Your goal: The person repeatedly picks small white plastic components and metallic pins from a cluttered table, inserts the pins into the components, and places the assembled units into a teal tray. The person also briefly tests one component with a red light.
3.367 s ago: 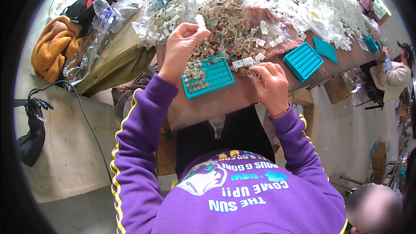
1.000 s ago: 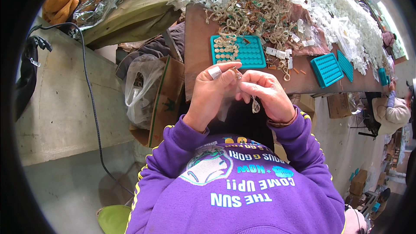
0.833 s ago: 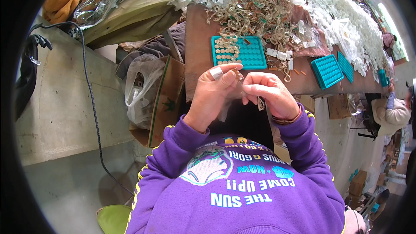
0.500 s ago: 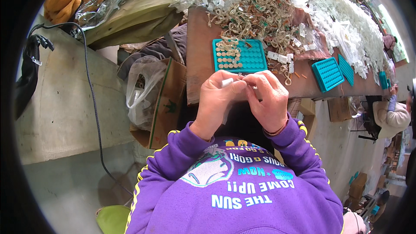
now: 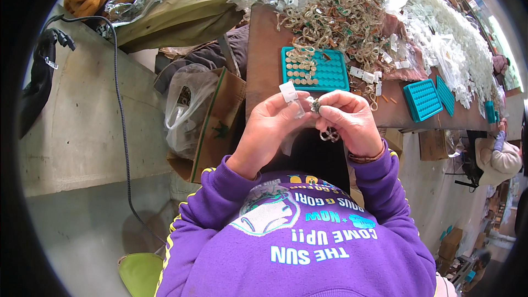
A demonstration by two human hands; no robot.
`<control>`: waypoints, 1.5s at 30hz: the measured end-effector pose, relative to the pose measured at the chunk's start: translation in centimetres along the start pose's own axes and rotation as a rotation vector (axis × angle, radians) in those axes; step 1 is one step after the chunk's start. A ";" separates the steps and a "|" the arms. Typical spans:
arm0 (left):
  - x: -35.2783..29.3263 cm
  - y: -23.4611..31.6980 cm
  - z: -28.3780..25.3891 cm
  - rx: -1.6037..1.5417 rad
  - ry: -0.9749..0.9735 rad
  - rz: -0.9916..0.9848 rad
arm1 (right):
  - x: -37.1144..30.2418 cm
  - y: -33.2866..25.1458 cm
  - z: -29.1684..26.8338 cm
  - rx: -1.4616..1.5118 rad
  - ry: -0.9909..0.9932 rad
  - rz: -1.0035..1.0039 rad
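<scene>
Above my lap, just off the table edge, both hands are close together. My left hand (image 5: 265,131) pinches a small clear plastic bag (image 5: 299,111) with a white card (image 5: 288,92) at its top. My right hand (image 5: 356,124) has thumb and forefinger closed on a looped cord (image 5: 330,134); a dark, shiny part of it shows at the fingertips beside the bag, and the loop hangs below. Beyond the hands lies a teal tray (image 5: 334,80) with dimples, its left part holding rows of round beige pieces and some cords.
A tangled heap of cords (image 5: 352,14) covers the table behind the tray. Clear bags (image 5: 440,49) are piled to the right, near more teal trays (image 5: 422,100). On the left stands a cardboard box (image 5: 220,126) with a plastic bag. Co-workers sit at the far right.
My hands have moved slightly apart. The white card now stands upright at my left fingertips, and the cord loop has come into sight under my right hand. The view has shifted a little.
</scene>
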State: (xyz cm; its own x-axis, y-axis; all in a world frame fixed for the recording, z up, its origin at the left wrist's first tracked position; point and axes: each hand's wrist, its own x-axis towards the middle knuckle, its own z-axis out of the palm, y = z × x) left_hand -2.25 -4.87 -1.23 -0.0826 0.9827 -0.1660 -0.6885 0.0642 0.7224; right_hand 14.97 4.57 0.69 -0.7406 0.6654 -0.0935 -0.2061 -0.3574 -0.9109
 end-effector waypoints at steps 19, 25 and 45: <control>-0.3 -0.5 0.2 0.145 0.037 0.296 | 0.5 1.3 0.9 0.421 -0.047 0.167; -0.4 -0.4 -0.1 0.197 0.013 0.293 | 0.2 0.9 1.0 0.337 -0.070 0.151; -0.6 -0.2 0.4 0.279 -0.023 0.212 | -1.2 -1.3 1.8 -0.311 0.005 -0.043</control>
State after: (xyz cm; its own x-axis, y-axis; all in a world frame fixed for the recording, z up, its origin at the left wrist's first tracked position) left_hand -1.73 -5.42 -0.99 -0.1840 0.9827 0.0200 -0.4340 -0.0995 0.8954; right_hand 14.94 3.06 2.74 -0.7322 0.6790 -0.0537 -0.0306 -0.1116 -0.9933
